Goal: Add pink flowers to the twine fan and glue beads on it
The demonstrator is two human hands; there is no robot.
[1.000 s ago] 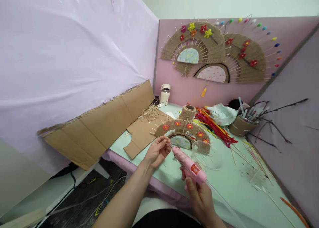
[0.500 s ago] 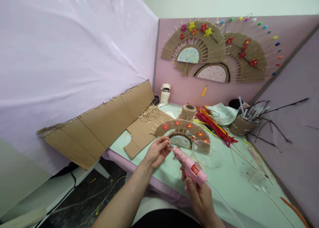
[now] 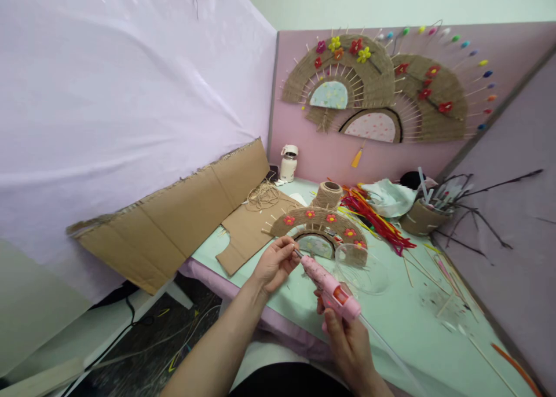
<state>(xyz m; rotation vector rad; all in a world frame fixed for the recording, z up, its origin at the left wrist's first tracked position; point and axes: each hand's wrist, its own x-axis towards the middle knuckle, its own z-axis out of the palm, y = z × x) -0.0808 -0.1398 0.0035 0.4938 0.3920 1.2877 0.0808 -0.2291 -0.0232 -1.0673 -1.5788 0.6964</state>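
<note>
My right hand (image 3: 345, 330) is closed around the handle of a pink hot glue gun (image 3: 328, 284), whose nozzle points up and left. A clear glue stick (image 3: 386, 345) trails out of its back end. At the nozzle tip, my left hand (image 3: 278, 264) pinches something too small to make out, thumb and fingertips together. Just beyond both hands lies a twine-wrapped fan (image 3: 319, 214) with red flowers along its arch and a pale patterned half-circle (image 3: 317, 246) at its centre. A clear plastic lid or dish (image 3: 376, 275) overlaps the fan's right end.
Cut cardboard (image 3: 243, 246) and loose twine (image 3: 263, 195) lie left, beside a tall cardboard sheet (image 3: 182, 212). Behind the fan stand a twine spool (image 3: 328, 195) and a bottle (image 3: 288, 164). Red pipe cleaners (image 3: 377, 223), a pot (image 3: 423, 217) with dark twigs and thin sticks are right.
The view has shifted very slightly. Both hands and the glue gun stay in nearly the same place, with the nozzle still at my left fingertips.
</note>
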